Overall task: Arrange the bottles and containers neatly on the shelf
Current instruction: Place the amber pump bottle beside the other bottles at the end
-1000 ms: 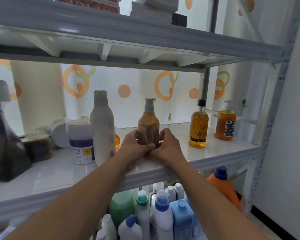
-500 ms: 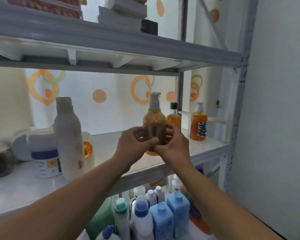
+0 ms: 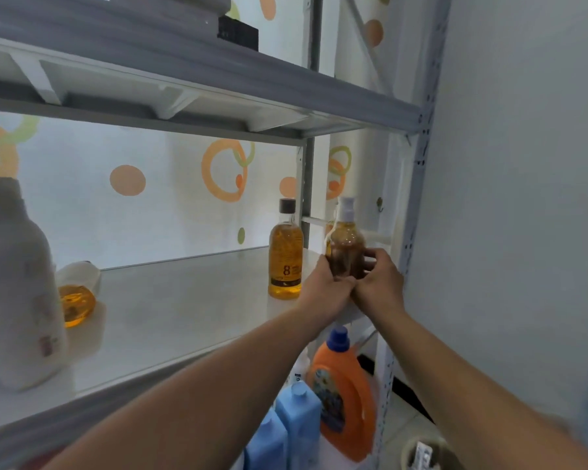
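Here, at the right end of the white shelf (image 3: 184, 317), just right of the black-capped amber bottle (image 3: 285, 252), we hold the pump bottle (image 3: 346, 242) upright, our left hand (image 3: 326, 288) and right hand (image 3: 381, 283) both curled round its lower body (base hidden).

Circle-patterned curtain (image 3: 150, 212) at back; grey wall (image 3: 523, 198) right; perhaps small hook (image 3: 380, 204).

Backlit, soft daylight, blurred warped edges
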